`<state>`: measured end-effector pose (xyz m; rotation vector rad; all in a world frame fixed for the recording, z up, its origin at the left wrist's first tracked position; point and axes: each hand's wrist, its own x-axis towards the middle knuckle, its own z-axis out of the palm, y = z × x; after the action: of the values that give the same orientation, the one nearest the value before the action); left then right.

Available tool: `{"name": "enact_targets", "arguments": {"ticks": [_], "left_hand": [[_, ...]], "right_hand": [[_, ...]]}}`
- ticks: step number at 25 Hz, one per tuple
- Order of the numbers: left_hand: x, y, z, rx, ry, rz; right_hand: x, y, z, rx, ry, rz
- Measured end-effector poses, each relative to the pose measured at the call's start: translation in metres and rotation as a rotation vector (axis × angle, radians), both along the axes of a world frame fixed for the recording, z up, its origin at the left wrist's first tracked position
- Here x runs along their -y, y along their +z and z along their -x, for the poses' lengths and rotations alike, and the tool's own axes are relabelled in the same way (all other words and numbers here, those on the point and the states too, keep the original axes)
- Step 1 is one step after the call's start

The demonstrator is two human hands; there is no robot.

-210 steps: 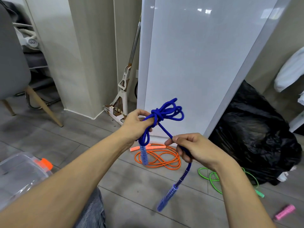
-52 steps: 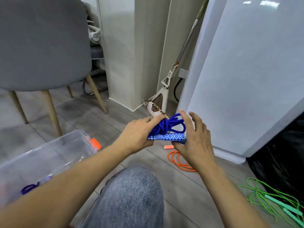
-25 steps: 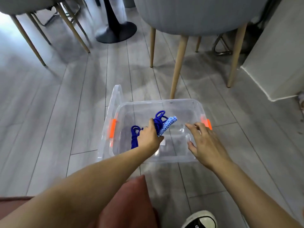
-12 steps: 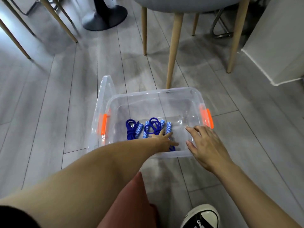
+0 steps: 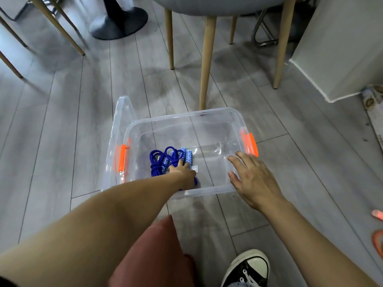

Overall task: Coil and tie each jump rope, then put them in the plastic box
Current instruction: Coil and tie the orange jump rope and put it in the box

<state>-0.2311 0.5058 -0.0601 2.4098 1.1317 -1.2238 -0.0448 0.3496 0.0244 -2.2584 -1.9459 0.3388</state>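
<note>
A clear plastic box (image 5: pixel 186 118) with orange latches stands on the grey floor. Inside it, at the left, lie two coiled and tied blue jump ropes: one bundle (image 5: pixel 155 164) on the left, the other (image 5: pixel 173 155) beside it, with its blue-and-white patterned handles (image 5: pixel 187 157). My left hand (image 5: pixel 183 175) reaches into the box, and its straight fingers rest on the nearer part of the right bundle, hiding that part. My right hand (image 5: pixel 251 179) hovers over the box's near right corner with spread fingers and holds nothing.
The box's clear lid (image 5: pixel 121 112) leans against its left side. Wooden chair legs (image 5: pixel 205 65) stand just behind the box, and a black table base (image 5: pixel 119 22) is farther back. An orange rope (image 5: pixel 378 243) shows at the right edge. My shoe (image 5: pixel 247 268) is at the bottom.
My left hand carried the tied blue rope from in front of me into the box and laid it next to the first bundle. It now rests flat on the rope. My right hand stayed near the rim.
</note>
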Motion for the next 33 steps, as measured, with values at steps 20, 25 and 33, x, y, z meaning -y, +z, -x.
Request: {"name": "enact_targets", "arguments": {"ticks": [20,25,33], "left_hand": [[0.165,0.213,-0.128,1.054,-0.334,-0.161],[0.232,0.22,-0.161,1.077,-0.45,-0.097],[0.327,0.173,-0.238,1.023,-0.625,0.042]], "right_hand": [[0.177,0.128,-0.059,-0.006,-0.583,-0.198],[0.253,0.128,-0.072,0.026,-0.728,-0.216],[0.361,0.07,-0.117,0.04,-0.942,-0.219]]}}
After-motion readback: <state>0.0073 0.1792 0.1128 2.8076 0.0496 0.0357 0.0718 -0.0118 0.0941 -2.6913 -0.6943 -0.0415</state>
